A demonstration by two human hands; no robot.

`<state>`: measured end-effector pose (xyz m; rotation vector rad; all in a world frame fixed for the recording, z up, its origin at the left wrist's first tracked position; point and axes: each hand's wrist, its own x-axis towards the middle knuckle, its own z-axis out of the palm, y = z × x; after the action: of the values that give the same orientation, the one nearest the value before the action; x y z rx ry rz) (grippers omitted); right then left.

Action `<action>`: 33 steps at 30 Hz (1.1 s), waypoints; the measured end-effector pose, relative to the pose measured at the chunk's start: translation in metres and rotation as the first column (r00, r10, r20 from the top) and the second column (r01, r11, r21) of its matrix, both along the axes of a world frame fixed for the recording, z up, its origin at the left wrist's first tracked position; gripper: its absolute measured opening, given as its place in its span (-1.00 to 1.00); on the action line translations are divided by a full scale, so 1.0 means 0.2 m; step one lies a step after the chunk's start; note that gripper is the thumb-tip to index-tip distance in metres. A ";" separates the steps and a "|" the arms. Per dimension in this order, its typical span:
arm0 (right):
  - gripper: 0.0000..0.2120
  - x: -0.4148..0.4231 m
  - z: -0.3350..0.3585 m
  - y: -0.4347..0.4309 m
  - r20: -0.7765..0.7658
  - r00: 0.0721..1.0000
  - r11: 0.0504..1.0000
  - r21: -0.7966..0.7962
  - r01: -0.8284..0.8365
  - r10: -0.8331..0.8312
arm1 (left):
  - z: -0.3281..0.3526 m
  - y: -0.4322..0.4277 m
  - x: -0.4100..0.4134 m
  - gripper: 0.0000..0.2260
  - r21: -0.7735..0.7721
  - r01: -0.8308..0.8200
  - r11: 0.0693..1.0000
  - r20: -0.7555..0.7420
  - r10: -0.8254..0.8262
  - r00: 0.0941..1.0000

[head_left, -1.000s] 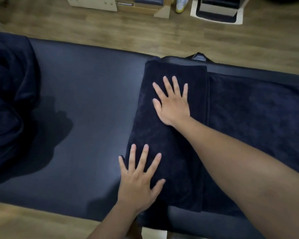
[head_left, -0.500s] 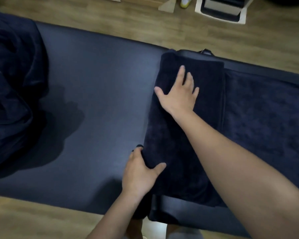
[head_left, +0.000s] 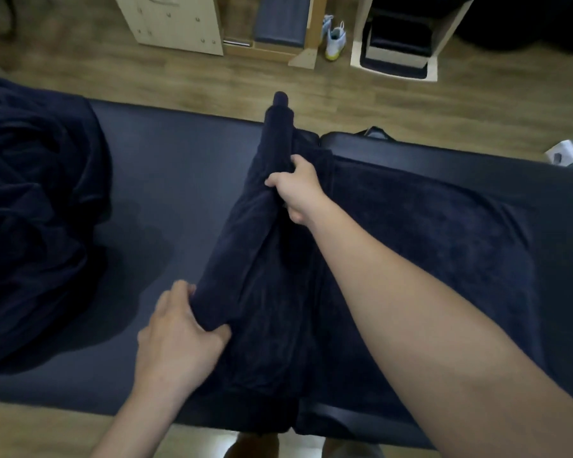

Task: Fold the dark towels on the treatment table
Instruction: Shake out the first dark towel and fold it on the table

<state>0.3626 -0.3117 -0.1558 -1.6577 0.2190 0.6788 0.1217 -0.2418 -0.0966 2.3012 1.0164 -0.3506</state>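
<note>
This looks like the next fold of one towel, and I judge it wants the long dark-blue padded counter (head_left: pixel 179 193) as a flat bed. The narrow folded navy terry towel (head_left: pixel 262 276), lifted over the counter's middle, should go down taut with its edges matched. The right hand (head_left: pixel 295 190) has its fingers curled round the far end; the left hand (head_left: pixel 179 332) pinches the near edge, thumb on top. Both should trap every layer so none slips.

The counter's vinyl is smooth and faintly glossy. The rumpled heap of navy towels (head_left: pixel 30 209) at its left end is soft and deeply creased. The flat navy towel (head_left: pixel 444 242) spread at the right is plush and matte. The held strip sags limply.
</note>
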 end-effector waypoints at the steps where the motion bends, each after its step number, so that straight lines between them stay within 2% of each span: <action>1: -0.72 0.00 0.02 -0.02 -0.040 0.998 0.995 0.086 0.047 -0.043 | 0.07 -0.06 0.00 -0.63 0.040 0.062 0.997 0.009 -0.063 0.998; 4: -0.75 0.01 0.09 -0.20 -0.100 0.986 0.959 0.239 0.155 -0.135 | 0.18 -0.36 -0.02 -0.50 0.124 0.295 0.948 -0.032 -0.293 0.956; 8: -0.74 0.04 0.10 -0.60 -0.112 0.953 0.916 0.263 0.302 -0.282 | 0.08 -0.79 0.02 -0.20 0.025 0.558 0.829 -0.067 -0.556 0.829; 10: -0.75 0.05 0.04 -0.80 -0.081 0.924 0.901 0.206 0.381 -0.373 | 0.02 -0.97 0.09 -0.21 -0.066 0.582 0.810 -0.080 -0.586 0.806; 12: -0.78 0.05 -0.04 -0.98 -0.073 0.921 0.915 0.105 0.389 -0.383 | -0.09 -1.11 0.12 -0.24 -0.203 0.624 0.754 -0.118 -0.652 0.749; 14: -0.50 0.03 -0.12 -1.09 -0.059 0.957 0.959 -0.047 0.281 -0.283 | -0.20 -1.19 0.13 -0.24 -0.201 0.676 0.709 -0.153 -0.705 0.693; 15: -0.45 0.01 -0.16 -1.13 -0.017 0.974 0.968 -0.114 0.223 -0.226 | -0.25 -1.22 0.12 -0.26 -0.194 0.693 0.694 -0.160 -0.719 0.676; 17: -0.56 0.03 -0.21 -1.17 0.060 0.979 0.962 -0.181 0.204 -0.196 | -0.32 -1.24 0.09 -0.30 -0.176 0.724 0.667 -0.169 -0.745 0.645; 19: -0.63 0.06 -0.22 -1.19 0.026 0.973 0.967 -0.109 0.232 -0.231 | -0.34 -1.23 0.05 -0.26 -0.083 0.735 0.673 -0.145 -0.737 0.660; 22: -0.60 0.08 -0.24 -1.20 -0.023 0.969 0.969 0.004 0.246 -0.246 | -0.34 -1.20 0.04 -0.27 -0.055 0.731 0.680 -0.142 -0.730 0.669; 24: -0.55 0.06 -0.29 -1.21 0.011 0.964 0.962 -0.057 0.267 -0.267 | -0.35 -1.18 0.02 -0.33 -0.123 0.756 0.643 -0.186 -0.763 0.619; 26: -0.52 0.06 -0.34 -1.22 0.063 0.964 0.958 -0.115 0.263 -0.257 | -0.37 -1.17 0.01 -0.33 -0.072 0.768 0.637 -0.137 -0.769 0.625; 28: -0.47 0.07 -0.33 -1.20 0.090 0.966 0.950 -0.180 0.254 -0.241 | -0.36 -1.14 0.04 -0.42 0.063 0.715 0.697 0.045 -0.717 0.695; 30: -0.41 0.08 -0.31 -1.18 0.212 0.961 0.912 -0.334 0.240 -0.176 | -0.38 -1.08 0.09 -0.53 0.207 0.672 0.711 0.235 -0.702 0.672; 31: -0.36 0.07 -0.29 -1.16 0.342 0.936 0.841 -0.479 0.252 -0.085 | -0.41 -1.03 0.12 -0.53 0.248 0.669 0.700 0.244 -0.714 0.657; 33: -0.31 0.01 -0.24 -1.11 0.564 0.795 0.647 -0.695 0.313 0.222 | -0.45 -0.94 0.17 -0.45 0.318 0.703 0.636 0.121 -0.762 0.636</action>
<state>0.3654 -0.5332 -0.2046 -2.6077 0.0706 -0.0964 0.1553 -0.4296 -0.1870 2.8210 -0.0905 -0.2481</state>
